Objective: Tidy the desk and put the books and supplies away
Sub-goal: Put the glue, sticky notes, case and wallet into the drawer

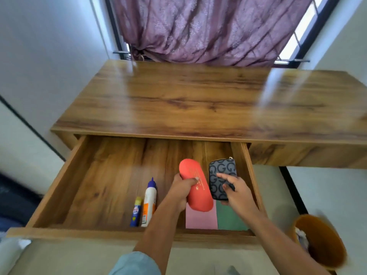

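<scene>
My left hand (179, 192) curls round the red case (195, 184) | my right hand (236, 192) pinches the patterned wallet (222, 175), forefinger straight on top | both over the open drawer (111, 175), right end.

We've got a purple curtain (198, 30) bunched across the far window (302, 24), a white wall (49, 46) on the left, and a brown bin (327, 235) near right with crumpled white stuff inside.

Repeated letter G across the dark wallet (220, 169); fine print on the red case (198, 199) and glue bottle (150, 203), seemingly too blurred to read.
</scene>
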Motion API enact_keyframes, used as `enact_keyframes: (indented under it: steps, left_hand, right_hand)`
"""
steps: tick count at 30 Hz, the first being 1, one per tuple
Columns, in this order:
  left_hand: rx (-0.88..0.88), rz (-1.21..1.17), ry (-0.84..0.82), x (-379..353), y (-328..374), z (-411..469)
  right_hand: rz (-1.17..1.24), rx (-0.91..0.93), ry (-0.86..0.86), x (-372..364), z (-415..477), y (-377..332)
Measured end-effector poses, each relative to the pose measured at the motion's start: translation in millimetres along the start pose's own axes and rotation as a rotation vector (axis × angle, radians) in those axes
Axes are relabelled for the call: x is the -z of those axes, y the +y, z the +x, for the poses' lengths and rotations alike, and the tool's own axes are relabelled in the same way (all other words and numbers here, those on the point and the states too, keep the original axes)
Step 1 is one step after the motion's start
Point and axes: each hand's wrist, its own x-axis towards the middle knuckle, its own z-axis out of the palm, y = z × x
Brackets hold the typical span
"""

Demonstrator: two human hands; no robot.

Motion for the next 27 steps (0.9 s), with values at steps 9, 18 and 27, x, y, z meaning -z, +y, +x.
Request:
enact_keyframes:
  steps: [9, 18, 27]
  left_hand:
    - [-0.085, 0.202, -0.099, -50.0, -17.2, 28.8]
    - [-0.142, 0.315, 0.0, -95.5, -29.2, 52.3]
    - [-0.083, 0.31, -0.058, -86.3, -29.0, 50.5]
  right_hand:
    - [-0.152, -0.014, 0.209, 23.3, -30.0, 17.2]
    - [-0.252, -0.038, 0.138, 21.3, -17.1, 14.6]
    - [-0.549, 0.035, 0.065, 13.6, -1.6, 14.4]
